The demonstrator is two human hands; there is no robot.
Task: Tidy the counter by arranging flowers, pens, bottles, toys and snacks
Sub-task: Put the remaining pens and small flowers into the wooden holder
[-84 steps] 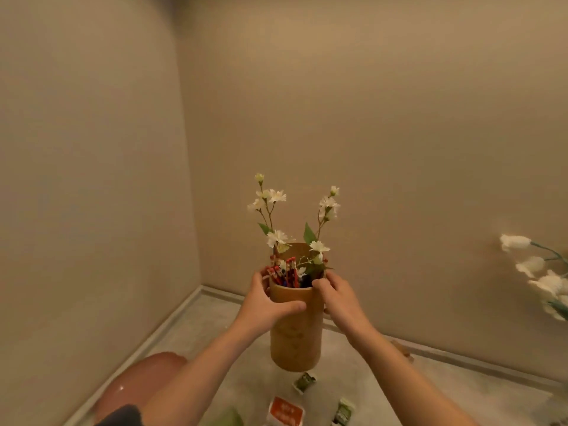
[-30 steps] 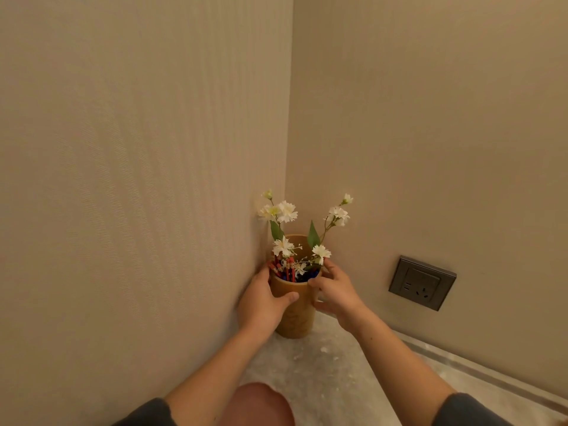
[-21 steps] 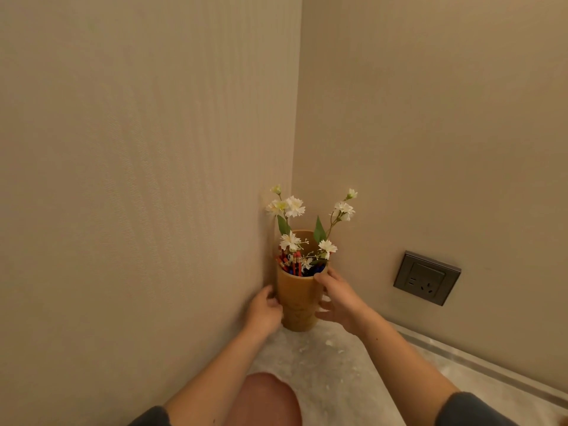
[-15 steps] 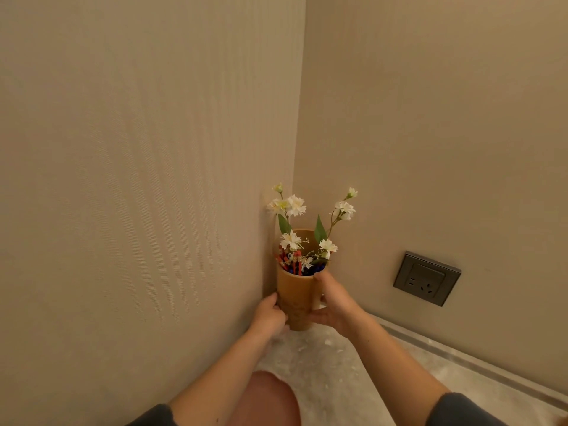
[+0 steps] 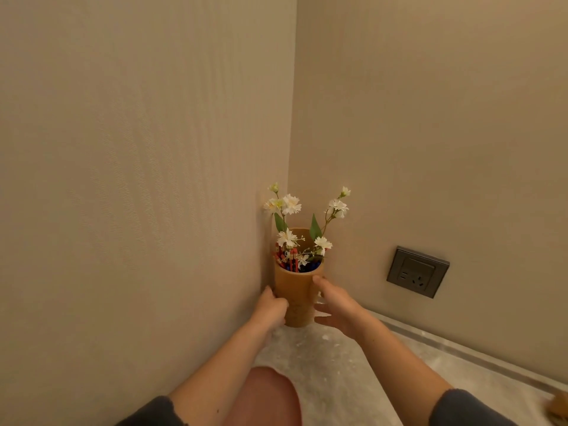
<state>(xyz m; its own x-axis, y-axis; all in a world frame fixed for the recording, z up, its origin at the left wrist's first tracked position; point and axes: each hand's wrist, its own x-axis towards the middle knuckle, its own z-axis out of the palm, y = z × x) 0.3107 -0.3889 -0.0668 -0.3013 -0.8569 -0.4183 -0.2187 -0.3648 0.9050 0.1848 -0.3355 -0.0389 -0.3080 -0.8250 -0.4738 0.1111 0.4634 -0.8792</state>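
A tall wooden holder (image 5: 295, 298) stands upright on the grey stone counter (image 5: 332, 364), tucked into the corner where two beige walls meet. Red and blue pens (image 5: 287, 261) fill it, and sprigs of white flowers (image 5: 290, 204) with green leaves rise above its rim. My left hand (image 5: 272, 309) grips the holder low on its left side, against the wall. On the right side my right hand (image 5: 336, 305) holds it, thumb near the rim and fingers lower down. The holder's base is partly hidden by my hands.
A dark wall socket (image 5: 418, 272) sits on the right wall just above the counter. A smooth pink rounded object (image 5: 261, 395) lies between my forearms at the bottom. A small brown thing (image 5: 561, 407) shows at the bottom right edge.
The holder went from held up over the counter to standing in the corner. Since then both hands have slid down its sides, the left one to the base.
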